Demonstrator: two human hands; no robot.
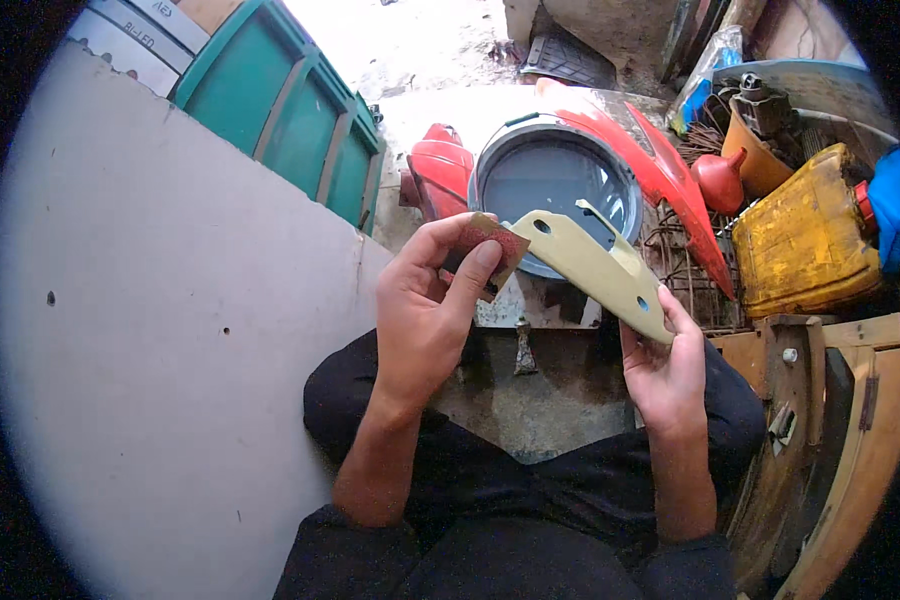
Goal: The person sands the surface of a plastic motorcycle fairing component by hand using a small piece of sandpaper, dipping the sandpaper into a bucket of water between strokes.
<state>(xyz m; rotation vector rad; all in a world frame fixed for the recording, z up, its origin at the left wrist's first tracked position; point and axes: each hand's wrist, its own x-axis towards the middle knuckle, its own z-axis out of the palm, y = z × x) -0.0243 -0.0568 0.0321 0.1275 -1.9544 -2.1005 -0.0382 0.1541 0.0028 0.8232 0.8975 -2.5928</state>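
Dark top (520,565) at the near side, its loose black sleeves (350,555) ending well short of the wrists; black trousers (345,385); bare forearms (378,465), left hand (425,300) and right hand (667,375).

Left hand (420,300): it has the abrasive sheet (507,243) in its fingers, at the left end of the held part (580,262).
Right hand (670,370): it is at the right, nearer end of this part.
Bucket (478,190): it stands behind the held part, with liquid (545,185) in it.
Short panel (442,165): it is just left of the bucket.
Long panel (685,190): it is right of the bucket, above the wire rack (667,257).
Jerrycan (800,240): it is further right, and the funnel (720,182) is behind its left side.
Board (170,330): it fills the left side.
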